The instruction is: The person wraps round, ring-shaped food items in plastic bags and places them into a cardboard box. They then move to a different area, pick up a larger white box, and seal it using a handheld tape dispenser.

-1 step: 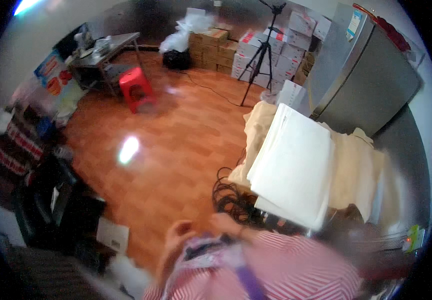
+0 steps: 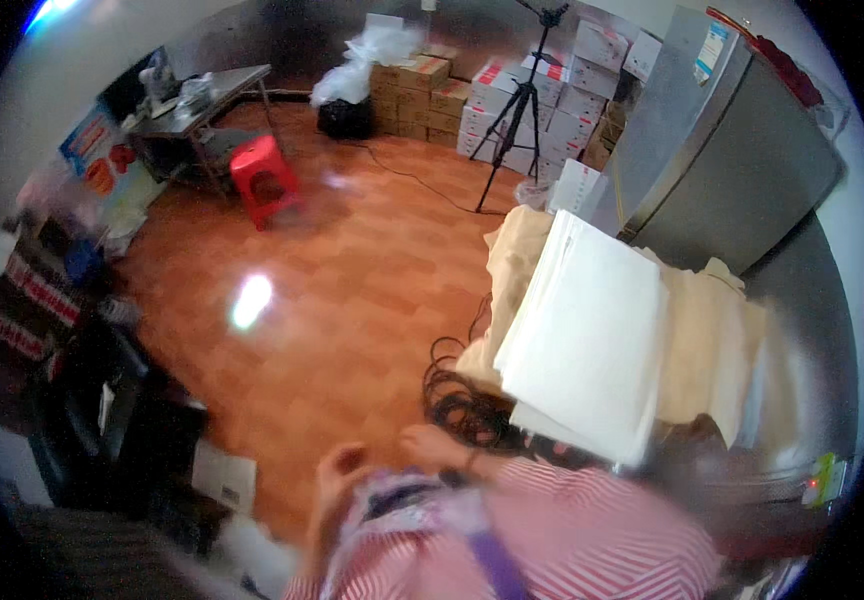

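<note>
My left hand (image 2: 340, 472) is at the lower middle, in front of my body, with its fingers curled. What lies in them, if anything, I cannot make out. Close by on the right is my right hand (image 2: 436, 447), blurred, its fingers not clear. A gap separates the two hands. Below them is a pale apron (image 2: 414, 505) with a purple strap (image 2: 500, 565), worn over a red-and-white striped top. To the right of my right hand lies a coil of black cable (image 2: 467, 410).
A stack of white sheets (image 2: 592, 335) lies on tan cloth (image 2: 707, 340) at right, before a grey fridge (image 2: 752, 150). Farther off stand a black tripod (image 2: 518, 105), stacked cartons (image 2: 412, 95), a red stool (image 2: 264, 180) and a metal table (image 2: 207, 105). Dark furniture (image 2: 122, 420) is at left.
Both hands sit slightly farther left. The whole room has shifted a little leftward in the view. Nothing is visibly picked up or let go.
</note>
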The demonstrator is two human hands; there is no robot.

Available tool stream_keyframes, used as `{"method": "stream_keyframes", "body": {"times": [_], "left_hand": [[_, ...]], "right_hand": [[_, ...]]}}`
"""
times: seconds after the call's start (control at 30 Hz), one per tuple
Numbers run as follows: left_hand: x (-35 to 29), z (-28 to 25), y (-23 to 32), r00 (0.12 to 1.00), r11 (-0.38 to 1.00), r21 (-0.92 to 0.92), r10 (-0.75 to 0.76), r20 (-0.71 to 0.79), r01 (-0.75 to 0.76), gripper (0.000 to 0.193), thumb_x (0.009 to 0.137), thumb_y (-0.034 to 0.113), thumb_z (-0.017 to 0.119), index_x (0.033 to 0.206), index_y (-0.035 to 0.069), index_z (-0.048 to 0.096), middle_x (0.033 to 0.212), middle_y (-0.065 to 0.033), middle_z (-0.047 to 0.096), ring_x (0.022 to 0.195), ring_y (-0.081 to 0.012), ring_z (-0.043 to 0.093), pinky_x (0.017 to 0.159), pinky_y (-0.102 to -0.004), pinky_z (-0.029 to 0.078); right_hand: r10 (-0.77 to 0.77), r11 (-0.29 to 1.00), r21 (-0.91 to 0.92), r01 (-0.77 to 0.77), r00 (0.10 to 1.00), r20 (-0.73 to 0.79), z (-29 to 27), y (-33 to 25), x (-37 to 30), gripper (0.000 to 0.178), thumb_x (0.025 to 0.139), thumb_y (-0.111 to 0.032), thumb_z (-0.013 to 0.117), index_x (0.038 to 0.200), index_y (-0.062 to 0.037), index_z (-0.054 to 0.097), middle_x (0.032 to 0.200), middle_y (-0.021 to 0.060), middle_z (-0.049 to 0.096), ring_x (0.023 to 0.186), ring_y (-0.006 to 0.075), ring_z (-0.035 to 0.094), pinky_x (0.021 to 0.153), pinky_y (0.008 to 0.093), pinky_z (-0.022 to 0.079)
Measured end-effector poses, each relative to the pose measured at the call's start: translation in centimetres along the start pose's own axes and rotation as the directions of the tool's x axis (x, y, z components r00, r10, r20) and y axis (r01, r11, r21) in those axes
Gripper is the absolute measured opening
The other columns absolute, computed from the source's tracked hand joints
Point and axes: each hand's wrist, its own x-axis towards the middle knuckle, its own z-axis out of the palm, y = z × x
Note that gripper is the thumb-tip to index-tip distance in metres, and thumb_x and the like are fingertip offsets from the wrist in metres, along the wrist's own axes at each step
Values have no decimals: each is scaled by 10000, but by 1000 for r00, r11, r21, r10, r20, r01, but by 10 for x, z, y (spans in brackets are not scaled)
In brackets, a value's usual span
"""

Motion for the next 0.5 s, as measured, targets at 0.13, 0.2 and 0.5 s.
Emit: {"method": "stream_keyframes", "body": {"times": [0.13, 0.2, 0.5], "left_hand": [[125, -78, 35, 978, 979, -183, 47, -202, -85, 248, 741, -10, 660, 985, -8, 617, 884, -55, 618, 793, -155, 599, 732, -276, 496], [204, -84, 61, 992, 980, -195, 5, -123, -29, 223, 778, -28, 633, 996, 0, 601, 861, -55, 604, 763, -152, 590, 705, -283, 495], [543, 41, 220, 903, 994, 70, 46, 428, -84, 180, 799, -25, 623, 974, 14, 616, 851, -57, 615, 773, -152, 595, 719, -281, 491]], "right_hand": [[-327, 916, 230, 329, 944, -50, -49, -33, 116, 408, 957, -331, 474, 1161, -1, 602, 1197, 186, 601, 1128, 338, 555, 974, 404, 425], [-418, 863, 420, 279, 863, 284, -46, 32, 168, 436, 959, -355, 463, 1262, -52, 545, 1286, 169, 542, 1212, 282, 491, 1040, 367, 364], [337, 880, 350, -321, 941, 16, -231, 53, 255, 333, 859, -374, 580, 884, -72, 718, 776, 66, 684, 730, 189, 628, 721, 356, 486]]}}
